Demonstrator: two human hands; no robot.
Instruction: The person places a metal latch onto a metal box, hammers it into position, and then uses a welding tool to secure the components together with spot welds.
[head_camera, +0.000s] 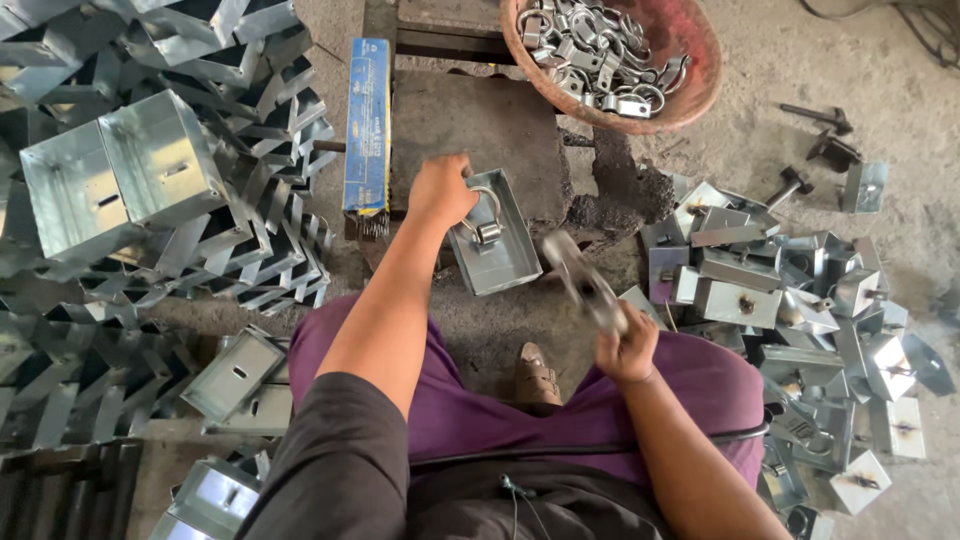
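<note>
Head view, left hand (440, 190) clamped on metal box (497, 240), right hand (625, 347) gripping blurred hammer (580, 280)

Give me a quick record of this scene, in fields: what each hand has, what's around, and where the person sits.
left hand: steadies a metal tray with a ring clamp on it
right hand: grips a hammer, blurred
work surface: dark block
basin: holds metal clamps, ahead
left side: stacked metal boxes
right side: pile of boxes with fittings
posture: seated, purple trousers
</note>
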